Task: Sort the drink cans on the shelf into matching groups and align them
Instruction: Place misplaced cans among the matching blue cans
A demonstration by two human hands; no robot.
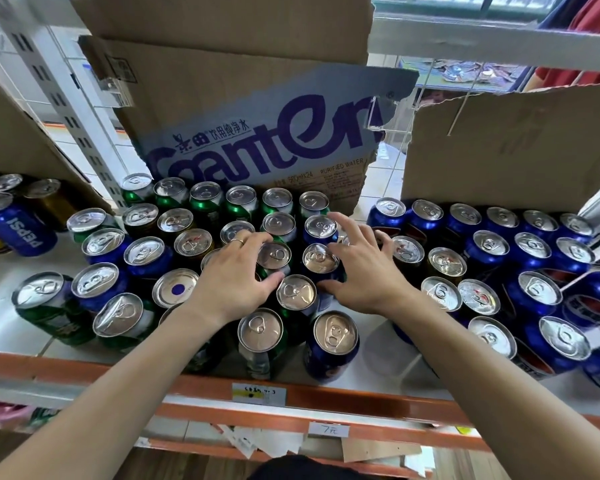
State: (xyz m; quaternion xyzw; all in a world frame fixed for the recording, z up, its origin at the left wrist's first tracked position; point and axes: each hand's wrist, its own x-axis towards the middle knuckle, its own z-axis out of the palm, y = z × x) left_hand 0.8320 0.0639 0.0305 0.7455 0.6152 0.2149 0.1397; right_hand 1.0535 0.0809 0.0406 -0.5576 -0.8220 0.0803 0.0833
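i have both hands in the middle of the shelf [4, 282], deep in the mixed cluster of cans. my left hand [236, 278] is curled round a green can [274, 256], thumb on its near side and fingers over its far side, so i read that as a grip. my right hand [364, 271] is fanned wide: its thumb lies against the near side of a blue can [319, 259] and its fingers arch past the can's right, the index reaching toward a second blue can [321, 227] just behind. i judge it is not closed on anything yet. both held-at cans stand upright, long axis vertical, lids facing me, touching or nearly touching each other and a third can [296, 292] just in front. what the next move turns on: the green row [205, 195] runs along the back, against the cardboard box [257, 116], up and left of my left hand, while the blue block [530, 245] sits well off to the right, nearer my right hand. so green goes back-left, blue goes right, and each can must lift straight up first, since neighbours crowd it.
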